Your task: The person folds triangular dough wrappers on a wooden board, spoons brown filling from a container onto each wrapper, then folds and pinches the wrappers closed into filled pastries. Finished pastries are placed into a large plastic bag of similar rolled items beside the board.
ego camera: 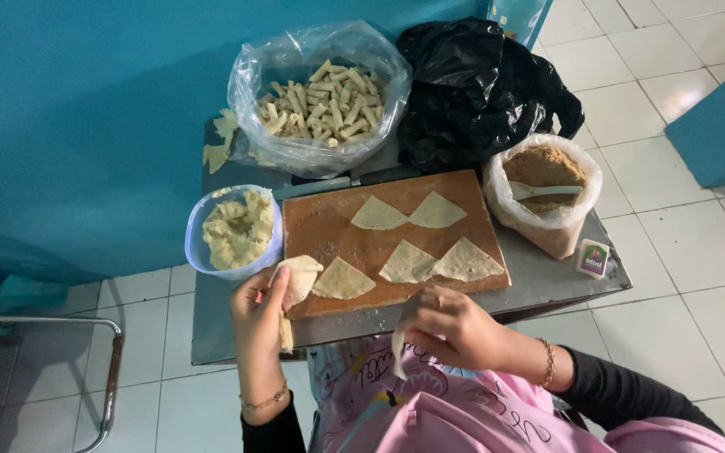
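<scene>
Five thin, pale triangular wrappers (407,262) lie flat on the wooden board (329,226): two near its far edge, three along its near edge. A sixth wrapper (297,281) is grasped in the left hand (258,315) at the board's near left corner; it is soft and folded, its long axis running roughly upright, its top end toward the tub (232,231) and its lower end hanging below the palm. The right hand (451,327) is clenched at the table's (547,273) near edge, pinching a small white strip (398,352) that dangles downward; what the strip is cannot be told.

One round clear plastic tub of lumpy yellowish mash sits at the board's left edge. One clear bag (320,96) at the table's far side holds many short, rolled, beige sticks. One crumpled black bag (476,88) lies beside it. One clear bag of brown crumbly powder (545,189) with one white spoon (543,191) stands by the right edge.
</scene>
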